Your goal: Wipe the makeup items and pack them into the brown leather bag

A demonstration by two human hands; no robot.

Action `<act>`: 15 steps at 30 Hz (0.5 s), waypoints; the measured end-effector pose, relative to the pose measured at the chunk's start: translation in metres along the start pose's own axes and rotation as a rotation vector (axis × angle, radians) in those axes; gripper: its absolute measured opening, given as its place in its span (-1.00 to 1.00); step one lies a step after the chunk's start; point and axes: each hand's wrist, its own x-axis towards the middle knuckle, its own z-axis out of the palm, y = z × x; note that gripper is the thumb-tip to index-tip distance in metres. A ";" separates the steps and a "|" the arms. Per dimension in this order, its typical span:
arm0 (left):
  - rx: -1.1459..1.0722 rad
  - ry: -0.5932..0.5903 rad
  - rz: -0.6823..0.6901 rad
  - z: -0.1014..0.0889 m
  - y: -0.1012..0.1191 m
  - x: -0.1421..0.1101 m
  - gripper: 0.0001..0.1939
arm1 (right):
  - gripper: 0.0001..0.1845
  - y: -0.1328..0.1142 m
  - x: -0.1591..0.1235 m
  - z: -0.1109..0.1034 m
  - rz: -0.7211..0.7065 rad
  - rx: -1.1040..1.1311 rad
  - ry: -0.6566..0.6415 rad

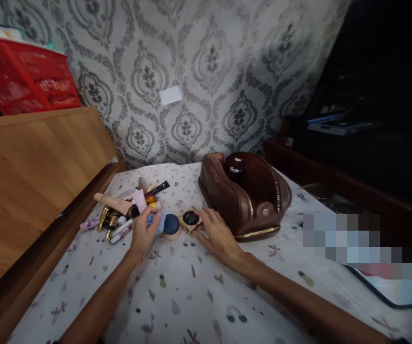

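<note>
My left hand (144, 234) is closed around a light blue item (161, 222), whose kind I cannot make out, beside a cosmetics pile. The pile includes a beige tube (112, 202), a pink tube (139, 200), a black tube (160, 187) and several gold-capped pieces (111, 225). A round jar with a dark blue lid (171, 224) sits between my hands. With thumb and fingertips, my right hand (222, 237) grips the right side of a gold compact with a round black top (190, 218). Behind that hand stands a brown makeup bag (223, 191), unzipped, with a shiny dark item inside.
A printed white cloth (177, 306) covers the table. Along the left runs a wooden panel (41, 157) with a red basket (23, 71) on it. Patterned wallpaper is behind. On the right are a dark cabinet (280, 153) and a blurred-out patch.
</note>
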 end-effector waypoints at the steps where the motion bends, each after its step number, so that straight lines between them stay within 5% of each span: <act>1: -0.023 0.016 -0.003 0.002 -0.005 -0.002 -0.74 | -0.50 0.000 0.004 0.007 0.037 -0.044 -0.017; 6: -0.013 -0.018 0.084 0.016 -0.022 -0.012 -0.58 | -0.44 0.001 0.016 0.037 0.090 -0.104 -0.077; 10: 0.109 -0.160 0.125 0.024 -0.025 -0.018 -0.33 | -0.50 0.013 0.010 0.060 0.059 -0.036 0.021; 15: 0.176 -0.188 0.183 0.026 -0.026 -0.024 -0.45 | -0.46 0.023 0.003 0.075 -0.002 -0.001 0.163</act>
